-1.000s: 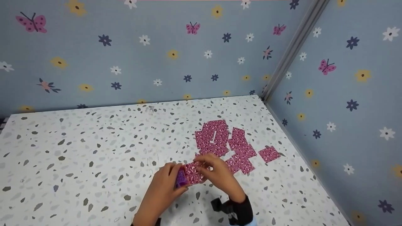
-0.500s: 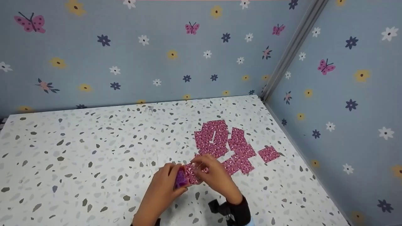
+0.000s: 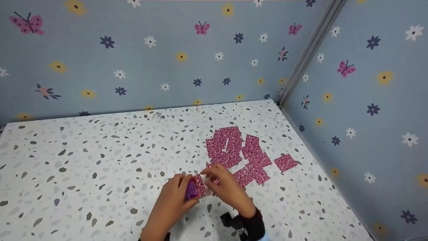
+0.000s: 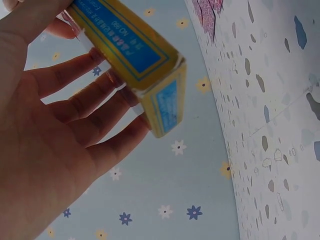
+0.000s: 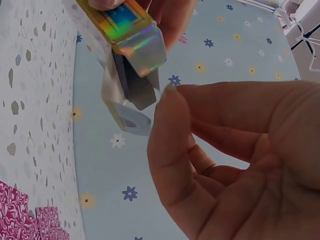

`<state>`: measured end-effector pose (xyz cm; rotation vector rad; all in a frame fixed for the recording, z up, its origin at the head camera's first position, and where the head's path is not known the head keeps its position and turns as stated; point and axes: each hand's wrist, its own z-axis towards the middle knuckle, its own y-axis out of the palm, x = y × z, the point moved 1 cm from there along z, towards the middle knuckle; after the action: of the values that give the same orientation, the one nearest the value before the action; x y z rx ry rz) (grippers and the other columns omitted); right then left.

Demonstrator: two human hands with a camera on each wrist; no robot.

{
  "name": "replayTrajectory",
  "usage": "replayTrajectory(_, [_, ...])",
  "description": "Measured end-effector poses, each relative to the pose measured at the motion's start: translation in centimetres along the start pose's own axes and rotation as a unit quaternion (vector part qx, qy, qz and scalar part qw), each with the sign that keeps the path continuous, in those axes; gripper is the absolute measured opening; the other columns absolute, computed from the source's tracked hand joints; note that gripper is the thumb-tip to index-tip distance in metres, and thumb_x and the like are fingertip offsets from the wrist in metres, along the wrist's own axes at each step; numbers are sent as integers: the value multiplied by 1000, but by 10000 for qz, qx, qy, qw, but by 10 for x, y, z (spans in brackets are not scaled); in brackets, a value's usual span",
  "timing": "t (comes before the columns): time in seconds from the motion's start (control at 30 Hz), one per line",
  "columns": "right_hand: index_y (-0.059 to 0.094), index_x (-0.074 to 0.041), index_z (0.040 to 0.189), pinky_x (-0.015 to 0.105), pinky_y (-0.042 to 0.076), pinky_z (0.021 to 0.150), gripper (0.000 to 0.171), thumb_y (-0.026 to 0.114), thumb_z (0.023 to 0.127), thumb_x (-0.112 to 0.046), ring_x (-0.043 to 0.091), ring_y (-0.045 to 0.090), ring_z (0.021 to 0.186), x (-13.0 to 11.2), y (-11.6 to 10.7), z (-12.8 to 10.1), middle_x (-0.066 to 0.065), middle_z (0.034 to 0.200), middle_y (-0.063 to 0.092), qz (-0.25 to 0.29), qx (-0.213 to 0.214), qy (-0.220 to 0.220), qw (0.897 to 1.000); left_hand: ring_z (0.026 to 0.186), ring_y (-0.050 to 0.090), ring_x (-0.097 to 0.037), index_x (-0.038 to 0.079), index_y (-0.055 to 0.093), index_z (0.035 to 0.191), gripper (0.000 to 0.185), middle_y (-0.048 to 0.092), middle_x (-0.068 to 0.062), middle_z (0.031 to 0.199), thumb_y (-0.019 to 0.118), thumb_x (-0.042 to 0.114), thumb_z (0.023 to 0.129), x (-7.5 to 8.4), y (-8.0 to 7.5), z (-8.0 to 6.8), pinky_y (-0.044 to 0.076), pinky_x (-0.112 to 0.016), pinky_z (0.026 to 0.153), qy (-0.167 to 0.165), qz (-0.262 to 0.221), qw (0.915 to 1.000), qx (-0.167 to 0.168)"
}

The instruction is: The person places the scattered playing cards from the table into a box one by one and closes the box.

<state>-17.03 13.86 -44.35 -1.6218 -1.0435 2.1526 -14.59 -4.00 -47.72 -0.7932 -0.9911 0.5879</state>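
Note:
My left hand (image 3: 174, 192) grips a small card box, purple and pink-patterned in the head view. In the left wrist view the box (image 4: 130, 45) shows gold-yellow sides with blue printed panels. Its far end stands open in the right wrist view, with loose flaps (image 5: 142, 57) spread and a dark inside. Beside that open end is my right hand (image 3: 229, 190), thumb and index finger bent toward each other and the fingertips right by the flaps. Nothing shows between them. Several pink-patterned playing cards (image 3: 222, 154) lie face down beyond the hands.
A single card (image 3: 285, 162) lies apart to the right, and another overlapping group (image 3: 255, 157) sits between. The table (image 3: 100, 160) is white with speckles. Walls with a flower print (image 3: 133, 60) stand at the back and right.
My right hand has moved slightly left toward my left hand, and the pink-patterned part showing beyond the purple has become shorter. My left hand and the cards on the table stay put.

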Motion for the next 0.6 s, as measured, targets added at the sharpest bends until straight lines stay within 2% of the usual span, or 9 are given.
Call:
replayTrajectory(0.23, [60,-9,114,17,47,68,33,62,82,-1,12,52,80,-1,5,0,5,91,51,-273,38,-108,9996,102,56,-25,10,53,124,66,55,-8,113,76,41,70,-1,2,-1,48,-42,91,69,26,10000,66])
replayTrajectory(0.4, [58,-9,116,17,46,68,35,65,82,-2,13,52,78,-1,6,0,6,91,50,-303,48,-202,9993,101,56,-25,9,53,124,66,55,-9,113,77,40,70,-1,1,0,48,-42,90,72,46,9999,66])
replayTrajectory(0.6, [58,-8,118,19,48,69,33,63,86,-7,13,53,81,8,-5,-1,7,96,52,-253,200,-7,9995,100,56,-25,7,52,125,70,55,-10,114,77,42,69,-1,1,-1,49,-41,89,80,67,9999,54])
